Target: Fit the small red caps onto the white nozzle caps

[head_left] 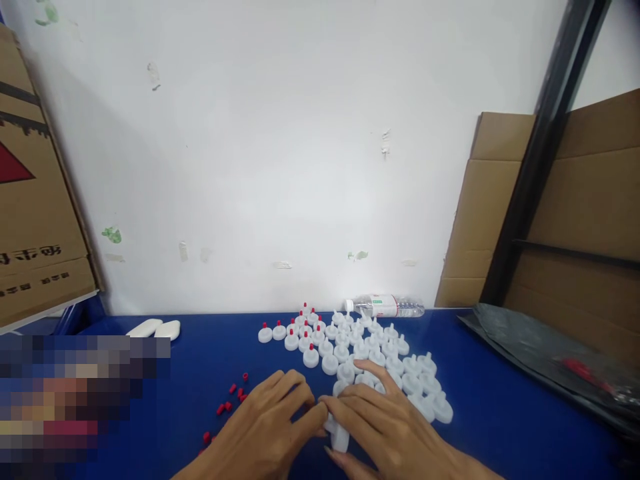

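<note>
My right hand (387, 420) grips a white plastic nozzle cap (341, 438) turned on its side, near the front of the blue table. Its index finger reaches out over other white caps. My left hand (280, 417) is closed in a pinch at the nozzle end of that cap; whatever lies between its fingertips is hidden. Beyond both hands stand many white nozzle caps (361, 349). At the left of this group, several white caps carry small red tips (311, 347). Loose red tips (229, 405) lie scattered beside my left hand.
A clear plastic bottle (385, 305) lies against the wall at the back of the blue table (200, 373). Two white oval objects (167, 330) rest at the left rear. Cardboard (40, 200) stands on the left, and a dark plastic bag (545, 360) covers the right edge.
</note>
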Tool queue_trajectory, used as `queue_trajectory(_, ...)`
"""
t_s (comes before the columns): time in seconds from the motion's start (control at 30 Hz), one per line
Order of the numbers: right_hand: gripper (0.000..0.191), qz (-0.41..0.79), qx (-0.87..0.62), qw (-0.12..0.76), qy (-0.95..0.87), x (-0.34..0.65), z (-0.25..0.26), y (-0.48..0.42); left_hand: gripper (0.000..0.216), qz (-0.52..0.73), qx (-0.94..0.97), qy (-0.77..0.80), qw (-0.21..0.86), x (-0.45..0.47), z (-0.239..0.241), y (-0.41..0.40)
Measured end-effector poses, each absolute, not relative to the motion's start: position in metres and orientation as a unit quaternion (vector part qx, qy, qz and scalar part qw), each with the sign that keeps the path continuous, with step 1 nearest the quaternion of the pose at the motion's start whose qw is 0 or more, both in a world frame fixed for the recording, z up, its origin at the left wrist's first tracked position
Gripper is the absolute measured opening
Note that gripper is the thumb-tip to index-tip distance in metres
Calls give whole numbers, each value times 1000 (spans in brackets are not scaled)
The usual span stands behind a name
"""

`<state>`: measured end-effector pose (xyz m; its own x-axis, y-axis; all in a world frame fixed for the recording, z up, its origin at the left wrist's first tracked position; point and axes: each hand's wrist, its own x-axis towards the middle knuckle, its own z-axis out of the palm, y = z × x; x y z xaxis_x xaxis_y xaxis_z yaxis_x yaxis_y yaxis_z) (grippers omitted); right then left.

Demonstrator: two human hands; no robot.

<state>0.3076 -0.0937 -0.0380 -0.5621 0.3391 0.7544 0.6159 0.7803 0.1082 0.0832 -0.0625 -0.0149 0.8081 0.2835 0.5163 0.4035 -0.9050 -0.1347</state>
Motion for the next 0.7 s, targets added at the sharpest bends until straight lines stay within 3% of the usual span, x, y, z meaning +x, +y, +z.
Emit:
queue_trajectory(0.4, 23, -330, -238, 351, -843, 303, -20, -103, 21, -263, -912, -244, -199, 71, -21, -66)
queue_trajectory(0.5, 28, -369, -228, 333, -837, 309, -13, -105, 37, -257, -891, -263, -266, 68, -17, -66)
queue_trajectory(0.6, 37, -372, -244, 348, -825, 324, -5, -102, 48, -261, -878, -285, -282, 65, -6, -59)
queue_trajectory(0.7, 34, -362, -280, 354, -815, 335, -2, -94, 44, -247, -887, -314, -233, 62, 1, -50)
